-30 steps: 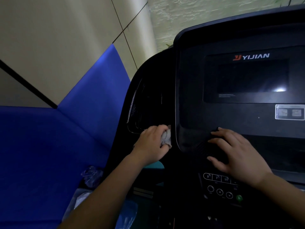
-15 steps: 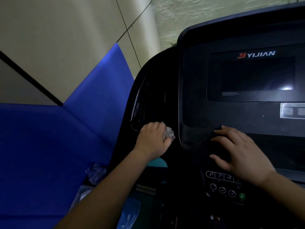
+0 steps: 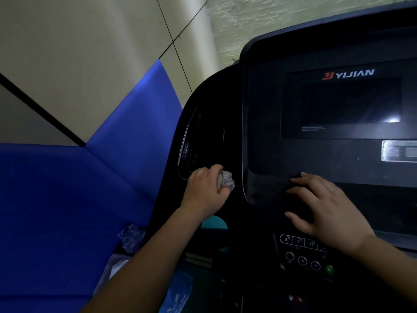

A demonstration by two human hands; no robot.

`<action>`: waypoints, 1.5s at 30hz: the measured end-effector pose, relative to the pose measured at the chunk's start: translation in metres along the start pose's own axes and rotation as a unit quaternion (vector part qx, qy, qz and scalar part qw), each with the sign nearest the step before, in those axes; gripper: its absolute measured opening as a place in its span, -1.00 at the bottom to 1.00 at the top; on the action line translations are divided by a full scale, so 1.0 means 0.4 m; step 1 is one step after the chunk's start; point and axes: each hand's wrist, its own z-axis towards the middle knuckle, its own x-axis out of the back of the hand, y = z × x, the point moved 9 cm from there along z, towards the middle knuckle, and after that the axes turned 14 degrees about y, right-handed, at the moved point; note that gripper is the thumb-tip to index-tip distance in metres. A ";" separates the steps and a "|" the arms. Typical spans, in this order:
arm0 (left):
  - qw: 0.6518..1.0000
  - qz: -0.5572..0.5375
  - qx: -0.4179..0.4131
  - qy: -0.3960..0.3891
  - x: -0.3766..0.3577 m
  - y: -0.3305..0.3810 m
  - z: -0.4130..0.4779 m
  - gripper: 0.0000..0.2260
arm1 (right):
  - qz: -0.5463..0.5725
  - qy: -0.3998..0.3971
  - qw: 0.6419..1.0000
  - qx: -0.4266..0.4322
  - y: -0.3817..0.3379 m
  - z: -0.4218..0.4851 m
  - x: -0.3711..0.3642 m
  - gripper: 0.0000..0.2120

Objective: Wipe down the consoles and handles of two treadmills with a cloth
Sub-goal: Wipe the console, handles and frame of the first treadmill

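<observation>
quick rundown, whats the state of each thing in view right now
left hand, fingers curled round the cloth
cloth, bunched up, held at the console left of the screen
right hand, flat, fingers spread, resting on the console
screen, dark, one glare spot
plastic wrap, crumpled, down beside the treadmill

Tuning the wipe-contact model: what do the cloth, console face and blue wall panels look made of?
Cloth: soft grey fabric, matte, crumpled into folds in the left hand.
Console face: smooth black plastic, possibly glass over the screen; glossy, it mirrors a light spot.
Blue wall panels: likely vinyl-covered padding, with a soft sheen and seams; uncertain.
</observation>
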 end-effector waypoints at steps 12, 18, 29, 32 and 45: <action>0.973 0.222 -0.050 -0.036 0.023 -0.082 0.019 -0.46 | 0.002 -0.009 1.000 -0.004 0.004 -0.002 0.000 -0.50; 0.987 0.150 -0.041 -0.028 0.029 -0.110 0.016 -0.59 | 0.001 -0.012 1.000 0.000 0.005 -0.004 -0.005 -0.50; 0.988 0.118 -0.079 0.062 0.062 -0.157 -0.064 -0.56 | 0.005 -0.014 1.000 -0.003 0.005 -0.002 -0.003 -0.50; 0.986 0.138 -0.033 0.089 0.077 -0.158 -0.065 -0.56 | 0.006 -0.011 1.000 -0.005 0.003 -0.002 -0.001 -0.50; 0.986 -0.038 -0.017 0.162 0.100 -0.101 -0.033 -0.76 | 0.007 -0.007 1.000 -0.009 0.004 -0.002 0.001 -0.50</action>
